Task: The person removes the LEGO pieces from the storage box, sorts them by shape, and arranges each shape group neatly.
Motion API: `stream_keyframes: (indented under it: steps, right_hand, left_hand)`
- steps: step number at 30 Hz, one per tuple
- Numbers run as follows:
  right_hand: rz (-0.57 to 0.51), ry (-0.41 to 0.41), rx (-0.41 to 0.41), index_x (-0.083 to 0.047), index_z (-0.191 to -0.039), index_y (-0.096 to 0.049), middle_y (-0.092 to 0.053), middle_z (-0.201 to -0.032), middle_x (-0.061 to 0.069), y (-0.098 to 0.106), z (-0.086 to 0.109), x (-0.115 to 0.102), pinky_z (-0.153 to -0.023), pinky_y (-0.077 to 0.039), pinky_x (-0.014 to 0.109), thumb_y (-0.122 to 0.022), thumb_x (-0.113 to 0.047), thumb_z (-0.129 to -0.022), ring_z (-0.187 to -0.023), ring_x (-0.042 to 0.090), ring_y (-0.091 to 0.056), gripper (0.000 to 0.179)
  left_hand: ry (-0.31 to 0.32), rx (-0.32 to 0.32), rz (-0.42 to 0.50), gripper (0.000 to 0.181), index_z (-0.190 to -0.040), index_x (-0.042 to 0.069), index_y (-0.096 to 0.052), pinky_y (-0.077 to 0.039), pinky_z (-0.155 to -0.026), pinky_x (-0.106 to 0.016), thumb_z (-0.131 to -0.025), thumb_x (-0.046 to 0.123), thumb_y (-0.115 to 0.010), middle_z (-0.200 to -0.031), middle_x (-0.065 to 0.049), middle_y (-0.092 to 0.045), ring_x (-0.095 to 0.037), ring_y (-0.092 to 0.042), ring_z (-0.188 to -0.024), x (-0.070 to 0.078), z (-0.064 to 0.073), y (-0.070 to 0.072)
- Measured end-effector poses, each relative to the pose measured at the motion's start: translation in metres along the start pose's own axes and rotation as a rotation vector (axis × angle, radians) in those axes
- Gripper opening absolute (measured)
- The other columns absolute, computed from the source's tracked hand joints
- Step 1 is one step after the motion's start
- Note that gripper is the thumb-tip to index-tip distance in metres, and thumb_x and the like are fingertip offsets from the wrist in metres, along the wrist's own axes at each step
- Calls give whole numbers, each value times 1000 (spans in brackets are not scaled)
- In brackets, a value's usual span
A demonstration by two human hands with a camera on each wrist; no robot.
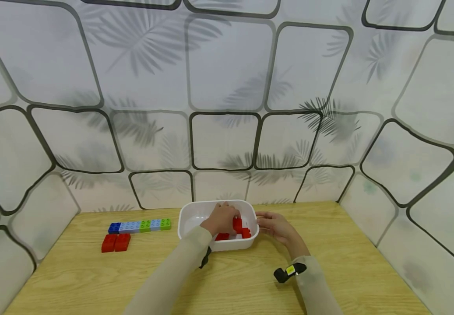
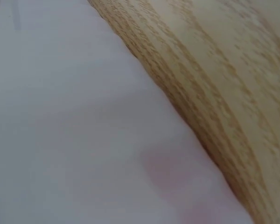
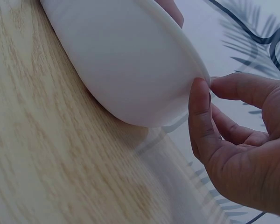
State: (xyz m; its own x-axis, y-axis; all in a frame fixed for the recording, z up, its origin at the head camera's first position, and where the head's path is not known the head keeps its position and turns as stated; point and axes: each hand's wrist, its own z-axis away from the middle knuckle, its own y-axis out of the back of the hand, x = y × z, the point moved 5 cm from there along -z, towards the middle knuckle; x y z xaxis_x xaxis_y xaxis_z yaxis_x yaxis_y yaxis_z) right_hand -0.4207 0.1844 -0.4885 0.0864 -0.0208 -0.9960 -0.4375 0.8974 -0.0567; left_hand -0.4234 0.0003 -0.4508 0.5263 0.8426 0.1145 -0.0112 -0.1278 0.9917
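A white plastic tray [image 1: 197,208] stands near the back of the table with several red toy bricks [image 1: 246,232] at its right end. My left hand [image 1: 222,218] reaches into it, fingers bent down beside a red brick [image 1: 237,225]; whether they grip that brick is unclear. The left wrist view has only the tray's blurred white side [image 2: 84,116], without the hand. At the tray's right end, my right hand [image 1: 278,227] pinches the rim. The right wrist view has its thumb [image 3: 199,100] against the outer wall and the other fingers bent near the edge.
Left of the tray lies a row of joined bricks [image 1: 130,227] in dark blue, light blue and green. Two red bricks [image 1: 122,242] sit side by side just in front of it. Patterned cloth [image 1: 227,144] rises behind the wooden table [image 1: 250,280] and along both sides.
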Motion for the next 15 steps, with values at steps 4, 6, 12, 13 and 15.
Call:
stream_keyframes:
  steps: [4,6,12,13,15]
  right_hand:
    - [-7,-1,-1,19,-147,-35,-69,-120,6,-1,-1,0,-85,-58,25,-53,-4,-103,-98,9,-68,52]
    - [-8,-2,0,19,-146,-35,-69,-119,4,-1,-1,0,-84,-58,24,-52,-3,-103,-97,8,-69,52]
    - [-20,-4,7,19,-146,-36,-71,-113,0,-2,-2,0,-83,-58,24,-52,-1,-103,-96,8,-69,49]
    - [-21,-5,9,19,-146,-36,-71,-113,-1,-1,-1,0,-83,-58,24,-51,-1,-103,-96,8,-69,49]
    - [-23,-10,19,19,-146,-36,-71,-111,-2,-1,-1,0,-84,-57,24,-51,-1,-103,-96,8,-69,49]
  left_hand:
    - [-3,3,24,42,-110,17,-73,-42,-99,-44,-75,33,-91,-108,1,-73,-18,-53,-101,-3,1,-1]
    - [-6,9,26,43,-109,17,-73,-42,-99,-45,-74,34,-91,-106,2,-73,-18,-54,-100,-4,2,-2]
    - [-12,30,7,42,-107,18,-72,-43,-96,-42,-73,34,-91,-102,3,-72,-18,-55,-99,-6,3,3]
    - [-12,34,11,42,-107,18,-72,-43,-96,-43,-73,34,-91,-102,3,-72,-18,-56,-98,-7,3,4]
    - [-11,36,22,43,-107,18,-71,-43,-97,-44,-74,36,-90,-102,2,-72,-19,-56,-98,-7,4,8]
